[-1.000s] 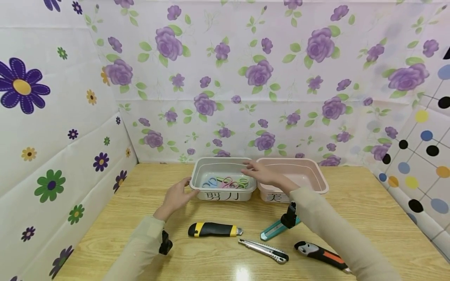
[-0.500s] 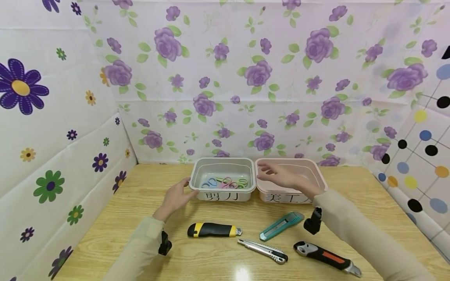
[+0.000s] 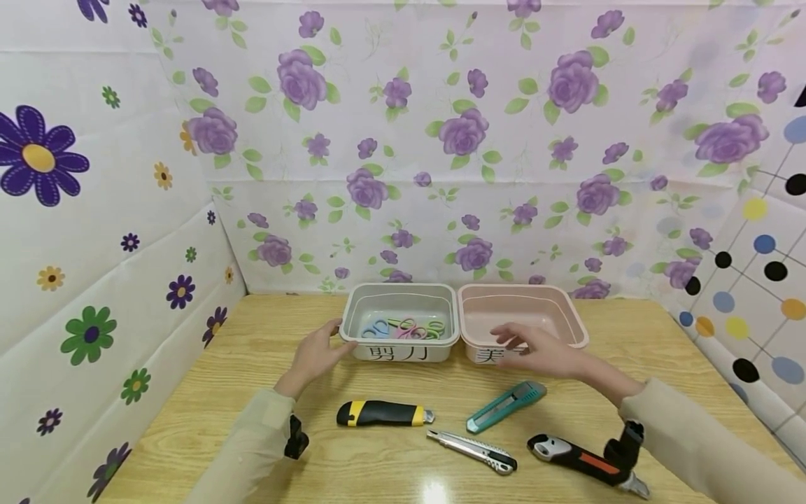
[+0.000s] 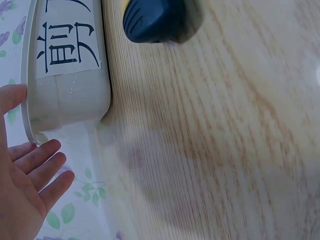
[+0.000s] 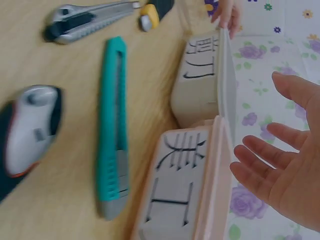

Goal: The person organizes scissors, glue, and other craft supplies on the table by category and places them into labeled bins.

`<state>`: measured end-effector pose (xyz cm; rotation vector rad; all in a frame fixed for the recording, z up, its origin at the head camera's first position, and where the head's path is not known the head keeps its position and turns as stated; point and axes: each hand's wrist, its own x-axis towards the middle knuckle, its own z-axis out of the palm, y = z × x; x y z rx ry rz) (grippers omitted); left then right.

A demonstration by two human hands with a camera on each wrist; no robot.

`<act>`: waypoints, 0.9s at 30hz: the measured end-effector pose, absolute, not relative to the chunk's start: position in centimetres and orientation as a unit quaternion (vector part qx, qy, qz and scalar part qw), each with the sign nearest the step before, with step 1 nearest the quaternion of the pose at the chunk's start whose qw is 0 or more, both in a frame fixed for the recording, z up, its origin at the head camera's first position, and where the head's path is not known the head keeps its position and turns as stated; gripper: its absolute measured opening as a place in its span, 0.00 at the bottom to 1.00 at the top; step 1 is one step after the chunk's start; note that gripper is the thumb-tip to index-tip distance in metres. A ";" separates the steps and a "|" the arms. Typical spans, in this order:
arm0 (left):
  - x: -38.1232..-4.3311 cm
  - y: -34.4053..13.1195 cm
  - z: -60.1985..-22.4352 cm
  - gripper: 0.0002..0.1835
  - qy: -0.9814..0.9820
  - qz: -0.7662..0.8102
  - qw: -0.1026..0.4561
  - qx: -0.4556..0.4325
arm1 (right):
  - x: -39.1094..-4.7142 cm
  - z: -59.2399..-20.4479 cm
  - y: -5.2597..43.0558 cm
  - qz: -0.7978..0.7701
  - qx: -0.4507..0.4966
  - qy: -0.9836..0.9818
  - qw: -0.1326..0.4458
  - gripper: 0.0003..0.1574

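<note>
My left hand rests at the left end of the grey-white bin, thumb at the front corner of the rim and the other fingers extended along its side. Inside that bin lie several scissors with blue, pink and green handles. My right hand hovers in front of the pink bin, fingers loosely bent with nothing in them, overlapping its label. Closest below this hand is a teal utility knife, lying at a slant on the table. In the right wrist view the right hand's palm shows bare.
Three more utility knives lie on the wooden table: a black-and-yellow one, a slim silver one and a black one with an orange inlay. Both bins stand side by side before the flowered backdrop.
My right hand has moved from above the grey-white bin, over the pink bin, then toward me and down to its front. The left hand has stayed at the bin's rim.
</note>
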<state>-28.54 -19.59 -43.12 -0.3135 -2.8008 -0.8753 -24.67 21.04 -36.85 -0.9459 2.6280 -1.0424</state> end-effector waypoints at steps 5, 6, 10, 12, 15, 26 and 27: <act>-28.4 -19.5 -43.0 0.34 -0.945 -0.297 0.094 -0.104 | -23.2 -38.2 23.3 -0.337 -0.319 0.882 0.087 0.32; -28.4 -19.4 -42.9 0.34 -0.944 -0.298 0.094 -0.104 | -23.0 -38.5 23.8 -0.336 -0.314 0.883 0.091 0.32; -28.4 -19.4 -42.9 0.34 -0.944 -0.299 0.093 -0.103 | -22.2 -39.8 25.6 -0.334 -0.291 0.890 0.112 0.33; -28.4 -19.5 -43.0 0.35 -0.944 -0.299 0.094 -0.105 | -21.8 -40.4 26.4 -0.334 -0.283 0.891 0.123 0.33; -28.3 -19.4 -42.9 0.35 -0.944 -0.298 0.095 -0.107 | -21.2 -41.5 27.4 -0.333 -0.293 0.887 0.127 0.31; -28.1 -19.3 -42.7 0.34 -0.944 -0.300 0.095 -0.103 | -19.0 -45.0 29.9 -0.336 -0.264 0.879 0.209 0.28; -28.2 -19.3 -42.8 0.34 -0.944 -0.299 0.094 -0.102 | -18.9 -45.3 30.0 -0.344 -0.266 0.875 0.214 0.26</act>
